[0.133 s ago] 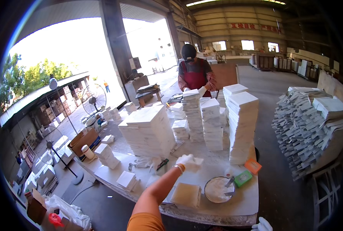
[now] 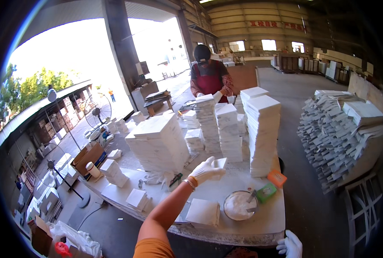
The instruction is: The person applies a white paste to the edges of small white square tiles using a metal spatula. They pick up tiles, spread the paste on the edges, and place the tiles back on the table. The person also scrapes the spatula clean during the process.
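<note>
- In the centre of the frame, the person's left hand, in a white glove, reached out over a dusty work table, fingers pinched around a small white tile held just above the tabletop
- The right hand, also gloved, hung at the lower right edge, below the table's rim, fingers loosely spread and holding nothing
- Lower centre, a square white slab lay flat near the table's front edge
- Just right of it sat a round bowl of white paste with a scraper in it, beside a green sponge and an orange block
- Tall stacks of white tiles stood behind, in the middle of the frame
- At top centre, another person in a red apron stood at the far end of the table
</note>
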Motion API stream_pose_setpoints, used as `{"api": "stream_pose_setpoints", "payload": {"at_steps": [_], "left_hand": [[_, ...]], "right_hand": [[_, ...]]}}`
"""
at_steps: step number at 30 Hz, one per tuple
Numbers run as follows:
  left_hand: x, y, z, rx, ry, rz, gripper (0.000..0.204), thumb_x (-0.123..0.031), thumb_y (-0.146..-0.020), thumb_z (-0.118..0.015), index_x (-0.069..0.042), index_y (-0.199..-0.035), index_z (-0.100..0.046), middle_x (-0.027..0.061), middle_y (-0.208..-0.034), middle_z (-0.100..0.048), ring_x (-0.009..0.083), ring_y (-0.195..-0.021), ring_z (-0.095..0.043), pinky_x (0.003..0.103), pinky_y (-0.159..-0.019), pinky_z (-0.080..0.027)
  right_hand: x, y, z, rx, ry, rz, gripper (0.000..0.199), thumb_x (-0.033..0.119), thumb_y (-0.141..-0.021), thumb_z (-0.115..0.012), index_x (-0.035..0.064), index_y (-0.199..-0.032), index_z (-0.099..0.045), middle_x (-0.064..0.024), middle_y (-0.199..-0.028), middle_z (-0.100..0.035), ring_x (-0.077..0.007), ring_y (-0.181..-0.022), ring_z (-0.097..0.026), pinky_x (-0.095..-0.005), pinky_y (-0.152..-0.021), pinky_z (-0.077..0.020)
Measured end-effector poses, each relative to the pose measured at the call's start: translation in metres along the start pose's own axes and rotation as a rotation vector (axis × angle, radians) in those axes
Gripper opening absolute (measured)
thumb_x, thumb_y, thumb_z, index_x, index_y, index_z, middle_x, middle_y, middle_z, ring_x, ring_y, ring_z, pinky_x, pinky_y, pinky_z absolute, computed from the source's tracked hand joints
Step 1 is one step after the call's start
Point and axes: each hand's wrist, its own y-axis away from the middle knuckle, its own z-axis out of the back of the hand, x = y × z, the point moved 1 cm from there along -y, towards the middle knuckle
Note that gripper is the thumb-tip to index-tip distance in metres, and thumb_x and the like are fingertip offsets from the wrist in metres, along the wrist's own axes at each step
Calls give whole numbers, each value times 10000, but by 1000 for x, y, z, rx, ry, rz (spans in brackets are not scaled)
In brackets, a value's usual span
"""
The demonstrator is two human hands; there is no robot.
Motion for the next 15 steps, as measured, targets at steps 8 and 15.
{"api": "stream_pose_setpoints", "payload": {"at_steps": [8, 15], "left_hand": [[-89, 121, -118, 378, 717, -85, 1086, -378, -793, -816, 33, -1597, -213, 222, -1448, -497, 240, -1278, -526, 339, -1082, -417], [-85, 161, -244, 257, 506, -154, 1203, -564, -701, -868, 69, -1550, -297, 267, -1388, -506, 305, -1242, -560, 384, -1034, -468]], "right_hand": [[35, -3, -63, 401, -70, 276, 1036, 472, -883, -763, -12, -1603, -195, -178, -1477, -471, -240, -1298, -508, -360, -1032, -464], [43, 7, -39, 143, 243, 346, 843, 242, -878, -799, -2, -1548, -348, -141, -1385, -584, -168, -1213, -583, -320, -1029, -471]]}}
